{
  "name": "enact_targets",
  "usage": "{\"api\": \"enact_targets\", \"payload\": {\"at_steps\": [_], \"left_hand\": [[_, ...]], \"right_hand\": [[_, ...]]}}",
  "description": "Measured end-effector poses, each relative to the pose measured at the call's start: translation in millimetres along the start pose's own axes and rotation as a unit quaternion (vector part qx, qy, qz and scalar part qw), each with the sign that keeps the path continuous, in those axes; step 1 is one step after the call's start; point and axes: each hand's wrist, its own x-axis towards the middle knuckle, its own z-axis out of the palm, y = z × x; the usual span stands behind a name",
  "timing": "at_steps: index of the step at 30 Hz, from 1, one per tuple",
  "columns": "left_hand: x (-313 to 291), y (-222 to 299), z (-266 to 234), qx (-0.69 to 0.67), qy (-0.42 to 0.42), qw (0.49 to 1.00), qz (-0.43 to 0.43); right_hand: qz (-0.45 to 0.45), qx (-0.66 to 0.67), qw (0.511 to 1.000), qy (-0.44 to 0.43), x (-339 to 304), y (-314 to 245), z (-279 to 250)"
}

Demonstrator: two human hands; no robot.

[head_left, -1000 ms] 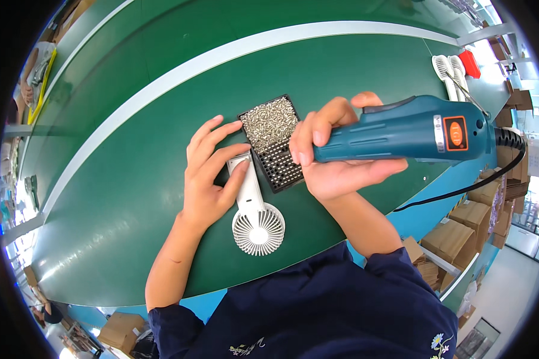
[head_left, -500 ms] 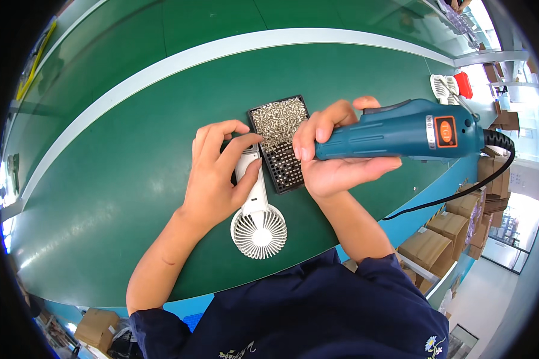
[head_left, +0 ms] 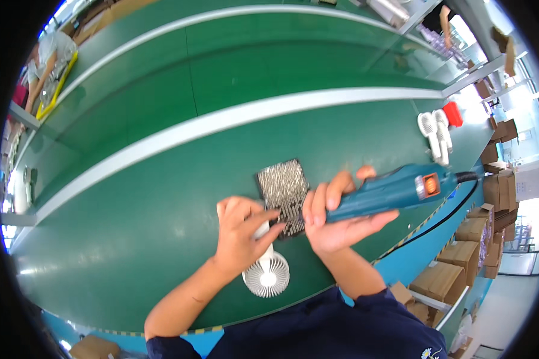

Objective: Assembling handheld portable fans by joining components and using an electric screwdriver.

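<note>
While the left hand (head_left: 241, 234) clasps the handle of a white fan (head_left: 266, 273) lying on the green belt (head_left: 161, 197), the right hand (head_left: 335, 221) grips a blue driver (head_left: 389, 190), its tip hidden at the screw tray (head_left: 283, 191). Judging by this, fastening is underway and the fan is not yet released.

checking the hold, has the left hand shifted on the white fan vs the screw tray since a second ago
No. The left hand stays on the white fan's handle, just left of the black screw tray.
</note>
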Motion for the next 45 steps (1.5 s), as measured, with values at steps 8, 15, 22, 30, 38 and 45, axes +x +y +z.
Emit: {"api": "enact_targets", "payload": {"at_steps": [8, 15, 22, 30, 38, 45], "left_hand": [[-5, 1, -3, -0.014, 0.001, 1.000, 0.006], [-13, 4, -9, -0.019, -0.007, 1.000, 0.015], [-33, 9, -15, -0.033, -0.004, 0.999, 0.003], [-31, 0, -57, -0.047, -0.073, 0.996, 0.005], [-38, 1, -39, 0.042, -0.104, 0.992, -0.057], [-41, 3, -39, 0.084, -0.087, 0.990, -0.078]], "right_hand": [[0.059, -0.051, 0.996, 0.045, -11, 8, 0], [0.068, -0.065, 0.995, -0.028, -18, 5, 9], [0.053, -0.045, 0.991, -0.111, -43, 6, 19], [0.064, -0.028, 0.987, -0.143, -30, -6, 23], [0.076, -0.078, 0.969, -0.224, -21, -6, 31], [0.051, -0.105, 0.974, -0.194, -4, 27, 30]]}}
